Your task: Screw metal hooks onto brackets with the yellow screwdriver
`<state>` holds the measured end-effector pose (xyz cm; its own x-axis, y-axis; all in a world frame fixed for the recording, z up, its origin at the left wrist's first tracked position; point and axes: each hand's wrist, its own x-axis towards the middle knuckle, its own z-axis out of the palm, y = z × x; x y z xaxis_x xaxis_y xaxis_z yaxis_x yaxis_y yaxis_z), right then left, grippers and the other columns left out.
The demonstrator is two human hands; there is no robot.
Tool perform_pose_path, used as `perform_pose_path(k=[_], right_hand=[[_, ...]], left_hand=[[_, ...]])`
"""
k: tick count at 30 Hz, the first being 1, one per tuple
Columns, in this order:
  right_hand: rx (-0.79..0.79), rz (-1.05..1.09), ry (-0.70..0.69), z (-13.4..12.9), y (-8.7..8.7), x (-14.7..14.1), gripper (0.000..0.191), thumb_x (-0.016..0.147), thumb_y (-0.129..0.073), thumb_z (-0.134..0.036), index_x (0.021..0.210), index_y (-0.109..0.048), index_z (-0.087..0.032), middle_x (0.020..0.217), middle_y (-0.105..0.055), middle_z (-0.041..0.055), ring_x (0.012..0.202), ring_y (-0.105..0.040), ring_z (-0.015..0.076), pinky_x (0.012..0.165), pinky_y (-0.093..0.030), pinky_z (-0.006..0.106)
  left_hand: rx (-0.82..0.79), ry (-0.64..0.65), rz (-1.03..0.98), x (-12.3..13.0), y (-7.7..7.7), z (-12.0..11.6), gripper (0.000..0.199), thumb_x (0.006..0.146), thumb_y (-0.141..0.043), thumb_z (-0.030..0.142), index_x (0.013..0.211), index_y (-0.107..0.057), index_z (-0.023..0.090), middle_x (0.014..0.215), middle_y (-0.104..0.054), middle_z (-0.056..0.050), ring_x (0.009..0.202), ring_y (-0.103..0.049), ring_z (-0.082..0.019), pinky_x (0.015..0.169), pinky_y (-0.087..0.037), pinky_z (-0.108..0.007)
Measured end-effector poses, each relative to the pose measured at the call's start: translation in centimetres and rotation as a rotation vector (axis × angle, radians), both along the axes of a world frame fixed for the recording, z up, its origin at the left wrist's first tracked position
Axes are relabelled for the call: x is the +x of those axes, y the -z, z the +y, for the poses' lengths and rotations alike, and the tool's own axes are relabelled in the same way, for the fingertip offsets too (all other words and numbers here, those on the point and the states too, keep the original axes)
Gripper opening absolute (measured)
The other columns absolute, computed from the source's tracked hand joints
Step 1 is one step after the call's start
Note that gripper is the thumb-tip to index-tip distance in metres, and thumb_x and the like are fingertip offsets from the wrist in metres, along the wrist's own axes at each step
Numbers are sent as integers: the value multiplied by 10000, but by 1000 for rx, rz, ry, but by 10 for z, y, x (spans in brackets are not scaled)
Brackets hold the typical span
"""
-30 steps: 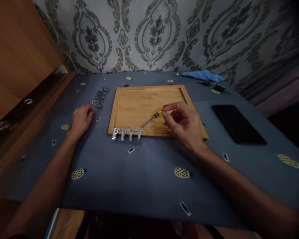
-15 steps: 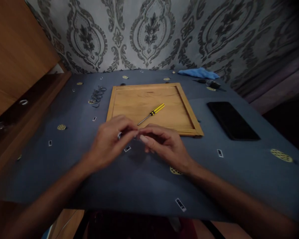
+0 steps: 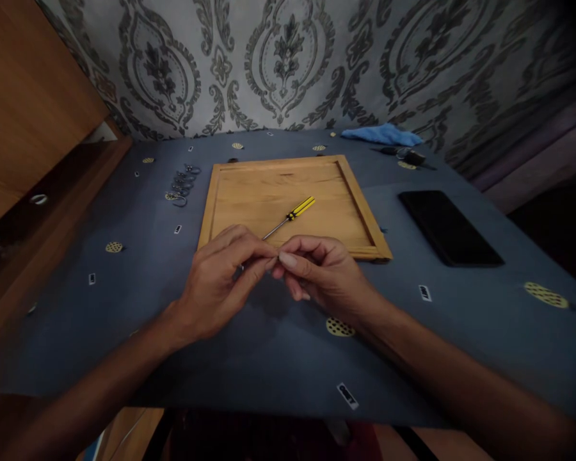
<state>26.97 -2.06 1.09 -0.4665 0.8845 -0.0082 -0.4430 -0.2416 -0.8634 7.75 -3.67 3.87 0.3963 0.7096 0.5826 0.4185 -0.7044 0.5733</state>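
My left hand (image 3: pixel 223 278) and my right hand (image 3: pixel 324 272) meet at the fingertips just in front of a framed wooden board (image 3: pixel 288 182). Both are pinched closed around something small, mostly hidden between the fingers; a bit of it glints beside my left thumb. On the board lies a screwdriver (image 3: pixel 301 209) with a yellow and black handle, its shaft pointing toward my fingers. Several small dark metal hooks (image 3: pixel 182 182) form a row left of the board.
A black phone-like slab (image 3: pixel 448 227) lies right of the board. Behind it are a dark tool (image 3: pixel 408 155) and a blue cloth (image 3: pixel 383 134). A wooden cabinet (image 3: pixel 38 96) borders the patterned blue tablecloth (image 3: pixel 269 365) at left.
The fingertips of both hands have drawn closer together, and the fingers of my right hand have curled more. The whole view has shifted slightly.
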Motion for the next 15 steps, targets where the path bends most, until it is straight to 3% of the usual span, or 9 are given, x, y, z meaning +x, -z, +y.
perform_pose_path(k=[7, 15], right_hand=[[-67, -3, -11, 2, -1, 1, 417, 670, -1020, -454, 755, -720, -177, 650, -731, -22, 391, -551, 54, 357, -349, 164], [-5, -36, -17, 6, 5, 5, 381, 727, -989, -451, 816, -729, -187, 685, -722, -28, 419, -546, 58, 374, -345, 185]], left_hand=[[-117, 10, -23, 0, -1, 4, 101, 1032, -679, 210, 963, -739, 252, 816, -749, 13, 739, -686, -150, 685, -554, -288], [-264, 31, -52, -1, -5, 8, 88, 1017, -687, 233, 935, -718, 241, 810, -734, 19, 733, -682, -144, 687, -558, -271]])
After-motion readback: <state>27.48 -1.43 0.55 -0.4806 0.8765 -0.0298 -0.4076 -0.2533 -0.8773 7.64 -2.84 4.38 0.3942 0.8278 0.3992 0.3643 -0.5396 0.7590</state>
